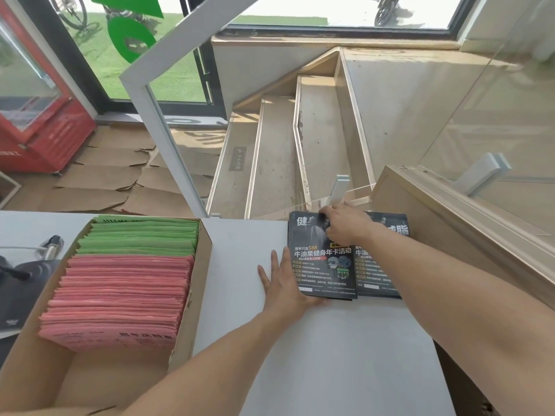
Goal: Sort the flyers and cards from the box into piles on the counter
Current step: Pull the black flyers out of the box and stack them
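Note:
A cardboard box [196,298] stands on the white counter [330,355] at the left. It holds a stack of green flyers [141,237] behind a stack of pink flyers [120,298]. Two piles of black flyers lie at the counter's far right: a left pile [322,265] and a right pile [378,276]. My left hand [285,283] lies flat against the left pile's left edge, fingers straight, thumb at the near corner. My right hand [345,222] rests on the top end of the left pile, its fingers curled over the far edge.
Beyond the counter a staircase [285,151] descends, with a glass railing [480,130] at the right. A red cooler [39,115] stands at the far left on a floor covered with cardboard sheets. A dark device with a cable [27,271] lies left of the box.

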Action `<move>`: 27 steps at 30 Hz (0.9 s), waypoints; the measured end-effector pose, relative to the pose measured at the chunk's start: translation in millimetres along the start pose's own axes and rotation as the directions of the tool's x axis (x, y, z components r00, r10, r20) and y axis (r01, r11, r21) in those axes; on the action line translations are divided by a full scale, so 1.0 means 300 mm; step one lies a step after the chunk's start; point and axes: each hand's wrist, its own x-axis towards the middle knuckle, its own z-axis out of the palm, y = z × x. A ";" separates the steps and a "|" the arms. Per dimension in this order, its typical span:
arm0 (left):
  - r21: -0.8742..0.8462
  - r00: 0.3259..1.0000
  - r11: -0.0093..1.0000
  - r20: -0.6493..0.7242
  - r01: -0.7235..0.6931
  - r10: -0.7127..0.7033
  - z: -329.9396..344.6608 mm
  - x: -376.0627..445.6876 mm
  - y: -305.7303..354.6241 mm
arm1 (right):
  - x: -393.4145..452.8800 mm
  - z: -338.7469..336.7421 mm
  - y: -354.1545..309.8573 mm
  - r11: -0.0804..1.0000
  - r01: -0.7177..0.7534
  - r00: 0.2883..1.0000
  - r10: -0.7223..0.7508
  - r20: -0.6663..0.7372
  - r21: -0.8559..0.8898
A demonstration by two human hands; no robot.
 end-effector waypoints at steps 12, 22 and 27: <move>-0.050 0.999 0.999 -0.054 -0.009 0.006 -0.022 -0.031 0.034 | -0.008 0.016 0.002 0.999 -0.016 1.000 0.017 -0.015 0.037; 0.129 0.977 0.970 -0.016 -0.207 0.211 -0.035 -0.030 0.064 | -0.036 0.080 0.175 0.972 -0.188 0.978 0.198 -0.068 0.138; 0.045 0.978 0.977 0.009 -0.207 0.207 -0.018 -0.018 0.091 | -0.034 0.082 0.190 0.977 -0.164 0.983 0.174 -0.065 0.139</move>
